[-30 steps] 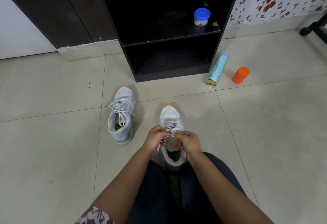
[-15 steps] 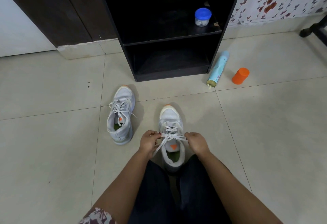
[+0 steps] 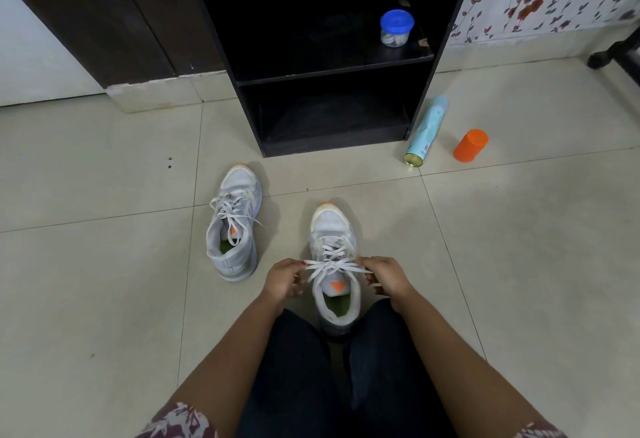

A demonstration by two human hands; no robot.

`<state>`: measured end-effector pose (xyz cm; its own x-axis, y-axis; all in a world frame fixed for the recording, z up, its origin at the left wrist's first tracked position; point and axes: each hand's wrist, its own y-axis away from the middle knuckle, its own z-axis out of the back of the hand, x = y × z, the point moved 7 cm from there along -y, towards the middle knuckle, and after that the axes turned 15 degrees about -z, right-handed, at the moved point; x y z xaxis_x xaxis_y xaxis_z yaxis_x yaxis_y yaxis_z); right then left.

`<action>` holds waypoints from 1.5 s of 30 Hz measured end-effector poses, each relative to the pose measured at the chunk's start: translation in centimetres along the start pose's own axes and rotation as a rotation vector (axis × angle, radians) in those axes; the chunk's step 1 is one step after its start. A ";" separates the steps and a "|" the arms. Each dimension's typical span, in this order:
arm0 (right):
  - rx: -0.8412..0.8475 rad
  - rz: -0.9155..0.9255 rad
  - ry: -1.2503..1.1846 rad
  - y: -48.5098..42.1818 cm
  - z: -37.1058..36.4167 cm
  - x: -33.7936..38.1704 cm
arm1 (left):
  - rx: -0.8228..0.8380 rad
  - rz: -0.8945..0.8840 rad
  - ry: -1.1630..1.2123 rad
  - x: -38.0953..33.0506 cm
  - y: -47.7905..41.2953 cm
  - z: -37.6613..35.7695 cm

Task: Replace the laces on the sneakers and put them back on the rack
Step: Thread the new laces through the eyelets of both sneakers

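A white sneaker (image 3: 331, 226) with an orange toe tip stands on the floor between my knees, toe pointing at the rack. Its white lace (image 3: 329, 266) is stretched sideways across the tongue. My left hand (image 3: 282, 280) pinches one side of the lace and my right hand (image 3: 384, 275) pinches the other, each beside the shoe's collar. The second white sneaker (image 3: 233, 226) sits to the left, laced, with loose lace ends on top. The black shoe rack (image 3: 332, 72) stands open straight ahead, its lower shelf bare.
A small jar with a blue lid (image 3: 396, 28) sits on the rack's upper shelf. A light blue spray can (image 3: 426, 132) lies on the tiles right of the rack, an orange cap (image 3: 471, 145) beside it. A dark chair base (image 3: 616, 55) is at far right.
My hands were close together over the tongue; they have moved apart to either side of the shoe, pulling the lace out taut.
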<state>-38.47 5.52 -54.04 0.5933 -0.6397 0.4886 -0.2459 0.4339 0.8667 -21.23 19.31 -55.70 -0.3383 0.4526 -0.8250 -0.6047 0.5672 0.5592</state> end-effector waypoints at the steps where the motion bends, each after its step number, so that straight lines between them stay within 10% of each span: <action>1: -0.004 -0.009 -0.005 0.0 0.0 0.0 | 0.003 0.027 0.005 0.1 0.0 -0.1; 13: 0.444 -0.127 -0.783 -0.1 -4.5 0.9 | 0.126 0.272 0.731 -1.1 0.1 -4.0; 27: 0.269 -0.195 -0.457 -1.0 -3.1 1.1 | 0.053 0.189 0.212 -1.6 -1.4 -2.0; 33: 0.015 0.188 0.161 0.5 -0.6 1.7 | 0.095 -0.209 -0.185 -2.2 0.7 -1.2; 38: -0.123 0.165 0.698 -1.1 -2.3 -1.0 | 0.191 -0.248 -0.492 -0.2 1.1 -2.5; 45: -0.186 0.189 0.678 -1.6 -1.6 -1.0 | 0.147 -0.230 -0.524 0.3 0.0 -1.9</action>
<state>-37.46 6.48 -56.03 0.9130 -0.0358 0.4063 -0.2923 0.6375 0.7129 -22.65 18.13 -56.08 0.2137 0.5650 -0.7970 -0.5012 0.7637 0.4070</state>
